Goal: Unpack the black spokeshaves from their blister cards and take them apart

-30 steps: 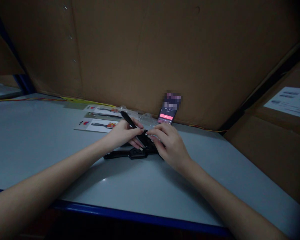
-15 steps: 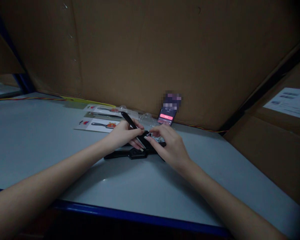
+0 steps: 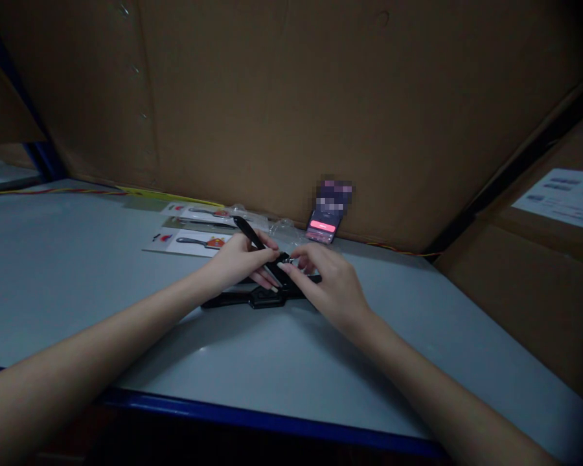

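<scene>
Head, left hand (image 3: 238, 262), right hand (image 3: 333, 281) pinching black utensil (image 3: 255, 241)

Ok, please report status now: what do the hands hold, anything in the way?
Left hand grips black handle. Right hand touches black plastic piece. Carded utensils, phone beyond the hands.

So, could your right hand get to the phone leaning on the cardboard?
Probably yes. Your right hand is just in front of the phone, with only a strip of grey table between them. The clear plastic lies off to the phone's left.
</scene>
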A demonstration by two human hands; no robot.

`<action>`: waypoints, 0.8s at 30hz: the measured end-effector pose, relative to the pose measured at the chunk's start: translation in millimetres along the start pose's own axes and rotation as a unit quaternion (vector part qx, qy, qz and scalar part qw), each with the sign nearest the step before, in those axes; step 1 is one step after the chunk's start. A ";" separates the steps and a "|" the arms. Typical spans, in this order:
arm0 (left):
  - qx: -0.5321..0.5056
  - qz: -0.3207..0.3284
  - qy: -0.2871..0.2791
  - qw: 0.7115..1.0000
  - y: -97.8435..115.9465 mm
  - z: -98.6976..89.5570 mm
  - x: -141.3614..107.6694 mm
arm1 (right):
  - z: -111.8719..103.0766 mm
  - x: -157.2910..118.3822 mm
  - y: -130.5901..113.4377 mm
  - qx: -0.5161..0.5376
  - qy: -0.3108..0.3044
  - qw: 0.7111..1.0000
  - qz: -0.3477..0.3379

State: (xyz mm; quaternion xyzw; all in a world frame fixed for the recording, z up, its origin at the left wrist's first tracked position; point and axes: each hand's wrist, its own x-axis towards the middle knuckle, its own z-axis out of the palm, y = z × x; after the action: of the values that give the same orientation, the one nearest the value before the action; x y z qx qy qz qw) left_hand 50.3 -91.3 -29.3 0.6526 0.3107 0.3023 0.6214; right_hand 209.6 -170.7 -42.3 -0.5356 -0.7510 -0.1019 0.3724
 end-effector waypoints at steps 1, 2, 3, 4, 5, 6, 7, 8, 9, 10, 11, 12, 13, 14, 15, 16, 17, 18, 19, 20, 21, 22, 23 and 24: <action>-0.001 -0.001 0.001 1.000 0.1 0.6 0.0 | 0.5 0.1 -0.2 -0.007 -0.004 1.000 -0.005; -0.003 -0.003 0.002 1.000 0.0 1.0 -0.1 | 0.8 0.2 -0.5 -0.013 -0.006 1.000 -0.015; -0.006 -0.005 0.001 1.000 -0.4 1.4 -0.1 | 0.8 0.2 -0.8 -0.019 -0.006 0.999 -0.030; -0.009 -0.007 0.001 1.000 -1.0 1.7 -0.2 | 0.8 0.3 -1.0 -0.026 -0.007 0.999 -0.046; -0.011 -0.009 0.000 1.000 -1.6 1.8 -0.3 | 0.5 0.3 -1.1 -0.033 -0.008 0.998 -0.061; -0.014 -0.010 -0.002 1.000 -2.3 1.8 -0.3 | 0.2 0.3 -1.1 -0.037 -0.012 0.996 -0.075; -0.015 -0.011 -0.003 1.000 -2.9 1.7 -0.3 | -0.2 0.4 -1.0 -0.037 -0.015 0.995 -0.087; -0.017 -0.011 -0.004 1.000 -3.5 1.4 -0.2 | -0.5 0.4 -0.7 -0.032 -0.016 0.995 -0.096; -0.019 -0.010 -0.005 1.000 -4.0 1.0 0.1 | -0.7 0.5 -0.3 -0.022 -0.015 0.994 -0.102; -0.021 -0.009 -0.005 1.000 -4.5 0.5 0.4 | -0.7 0.5 0.1 -0.010 -0.010 0.995 -0.102; -0.022 -0.009 -0.005 1.000 -5.0 0.0 0.9 | -0.6 0.5 0.5 0.004 -0.001 0.995 -0.096; -0.022 -0.008 -0.005 1.000 -5.4 -0.6 1.4 | -0.4 0.4 0.9 0.015 0.010 0.996 -0.084; -0.022 -0.008 -0.007 1.000 -5.9 -1.1 1.9 | 0.0 0.4 1.3 0.021 0.018 0.997 -0.069; -0.021 -0.009 -0.007 1.000 -6.2 -1.5 2.3 | 0.5 0.3 1.7 0.018 0.022 0.998 -0.054; -0.019 -0.010 -0.008 1.000 -6.4 -1.7 2.6 | 1.0 0.4 2.1 0.007 0.021 0.999 -0.043; -0.018 -0.010 -0.008 1.000 -6.5 -1.7 2.7 | 1.5 0.6 2.6 -0.009 0.015 0.999 -0.040; -0.017 -0.010 -0.007 1.000 -6.3 -1.5 2.7 | 1.8 0.9 3.0 -0.028 0.007 0.999 -0.045; -0.017 -0.012 -0.007 1.000 -6.0 -1.0 2.4 | 1.9 1.5 3.4 -0.048 -0.003 0.997 -0.055; -0.016 -0.014 -0.005 1.000 -5.4 -0.5 1.9 | 1.8 2.2 3.7 -0.069 -0.014 0.995 -0.069; -0.014 -0.015 -0.003 1.000 -4.9 0.1 1.3 | 1.4 3.1 4.0 -0.091 -0.025 0.992 -0.085; -0.013 -0.018 -0.001 1.000 -4.4 0.6 0.7 | 0.9 4.1 4.3 -0.113 -0.036 0.988 -0.100; -0.010 -0.020 0.000 1.000 -4.0 1.0 0.2 | 0.3 5.0 4.7 -0.134 -0.047 0.983 -0.115; -0.008 -0.024 -0.002 1.000 -3.8 1.0 -0.4 | -0.3 5.9 5.2 -0.152 -0.059 0.978 -0.131; -0.007 -0.029 -0.008 1.000 -3.9 0.8 -0.9 | -0.9 6.5 5.9 -0.166 -0.070 0.972 -0.148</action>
State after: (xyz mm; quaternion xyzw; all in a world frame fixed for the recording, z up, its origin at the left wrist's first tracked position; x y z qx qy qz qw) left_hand 50.3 -92.3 -33.1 0.6413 0.3220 0.2814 0.6371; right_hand 214.3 -164.1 -38.7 -0.4790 -0.8187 -0.2412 0.2053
